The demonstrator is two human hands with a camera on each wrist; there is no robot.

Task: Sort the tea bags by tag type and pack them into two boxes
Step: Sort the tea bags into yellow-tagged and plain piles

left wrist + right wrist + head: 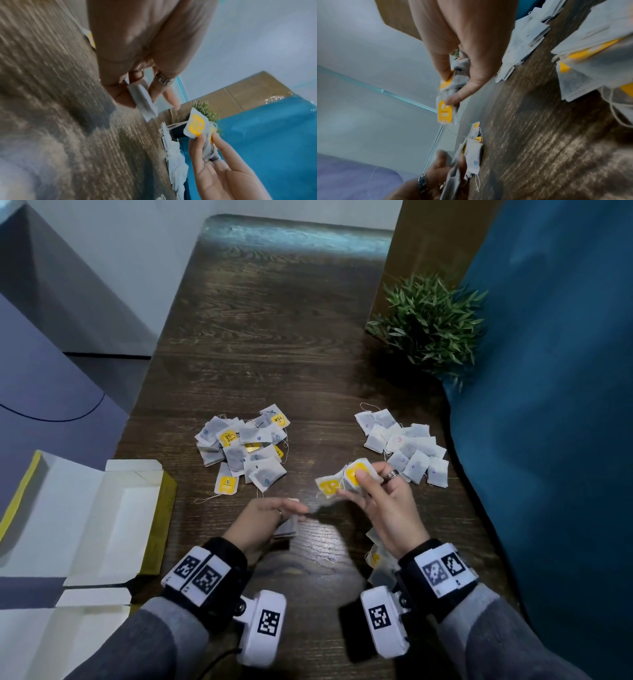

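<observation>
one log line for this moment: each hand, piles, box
left hand: holds tea bags | right hand: pinches yellow-tagged bags | two piles on table | open box: no bags seen

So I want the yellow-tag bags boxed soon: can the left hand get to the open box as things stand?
Probably yes. The open box lies just to the left hand's own side on the table, with nothing between them. But that hand already holds tea bags.
</observation>
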